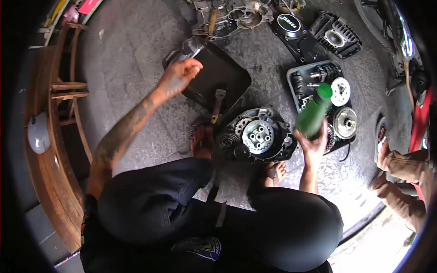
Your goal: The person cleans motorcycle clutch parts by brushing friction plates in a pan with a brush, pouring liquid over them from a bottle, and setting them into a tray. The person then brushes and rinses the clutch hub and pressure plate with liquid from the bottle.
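Observation:
My right hand [314,143] is wrapped round the lower part of a green bottle [312,113] with a green cap, tilted and slightly blurred. It is held between the engine case and a tray of gears. My left hand [181,75] has its fingers curled above the left side of a dark tray [227,63]; what it holds, if anything, I cannot make out. Just beyond it, a clear shiny thing [193,47] lies at the tray's edge. A paintbrush [219,102] rests on the tray's near rim. Between my feet sits an engine case [257,135] with a clutch and gears.
At right stands a parts tray [291,75] with gears and shafts. Behind lie a cylinder head [335,38], a black YAMAHA cover [290,23] and engine casings [246,16]. A wooden bench [59,173] is at left. Another person's hands [383,157] show at right.

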`<state>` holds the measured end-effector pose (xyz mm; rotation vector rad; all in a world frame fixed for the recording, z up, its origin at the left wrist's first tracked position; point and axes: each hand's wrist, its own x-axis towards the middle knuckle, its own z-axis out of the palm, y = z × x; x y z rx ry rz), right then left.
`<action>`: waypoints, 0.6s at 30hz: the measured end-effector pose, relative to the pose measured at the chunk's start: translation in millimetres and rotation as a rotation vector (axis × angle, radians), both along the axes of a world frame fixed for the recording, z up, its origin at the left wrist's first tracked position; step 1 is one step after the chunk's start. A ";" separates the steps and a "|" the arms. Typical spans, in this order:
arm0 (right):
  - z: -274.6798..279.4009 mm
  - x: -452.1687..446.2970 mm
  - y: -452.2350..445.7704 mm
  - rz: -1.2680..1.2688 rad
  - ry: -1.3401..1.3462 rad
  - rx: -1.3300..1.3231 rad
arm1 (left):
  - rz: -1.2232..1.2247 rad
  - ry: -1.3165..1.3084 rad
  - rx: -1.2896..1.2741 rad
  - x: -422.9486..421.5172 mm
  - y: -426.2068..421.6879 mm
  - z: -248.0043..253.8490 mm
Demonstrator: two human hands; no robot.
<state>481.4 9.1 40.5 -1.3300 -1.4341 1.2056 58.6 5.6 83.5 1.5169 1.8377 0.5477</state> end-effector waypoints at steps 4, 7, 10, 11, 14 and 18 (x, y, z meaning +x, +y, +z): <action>9.1 -54.6 47.3 0.147 -0.355 0.093 | -0.109 -0.090 0.256 69.9 -36.5 -32.9; -19.4 -79.4 71.7 0.283 -0.335 0.084 | -0.201 -0.096 0.194 121.0 -59.9 -33.2; -64.9 -94.3 95.3 0.410 -0.543 0.101 | -0.422 0.124 0.329 143.8 -64.7 -47.2; -74.3 -99.2 96.1 0.416 -0.562 0.231 | -0.420 0.111 0.331 148.2 -63.3 -49.7; -48.0 -113.8 91.3 0.419 -0.475 0.093 | -0.703 0.117 0.295 161.3 -55.9 -58.0; -65.7 -106.4 88.7 0.376 -0.496 0.109 | -0.717 0.170 0.303 192.3 -57.0 -84.5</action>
